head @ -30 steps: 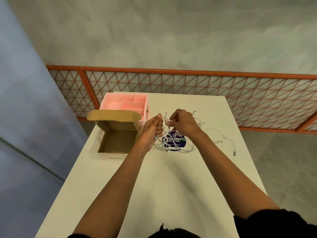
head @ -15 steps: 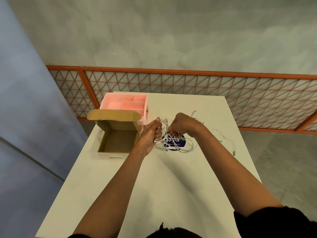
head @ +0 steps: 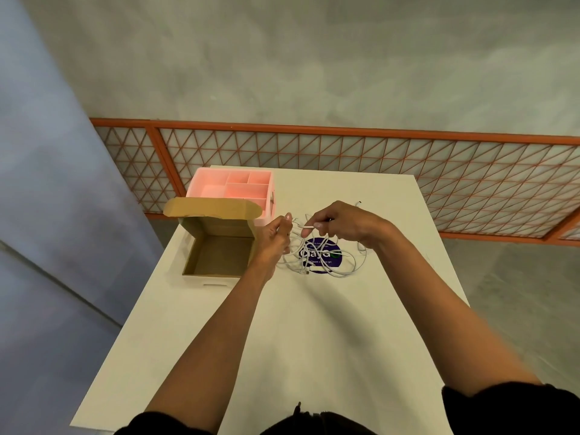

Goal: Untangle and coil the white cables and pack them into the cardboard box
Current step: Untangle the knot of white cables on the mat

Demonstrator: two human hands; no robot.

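Note:
A tangle of white cables lies on the white table, over a round purple sticker. My left hand holds cable strands at the tangle's left side, fingers curled around them. My right hand pinches a white cable end between thumb and forefinger, just above the tangle. The cardboard box stands open to the left of my left hand, its lid flap raised at the back and nothing visible inside.
A pink compartment tray sits behind the cardboard box at the table's far left. More cable trails to the right of the tangle. An orange lattice railing runs beyond the table's far edge.
My right hand has lifted and moved slightly right, drawing a cable end out of the tangle. My left hand stays at the tangle's left side.

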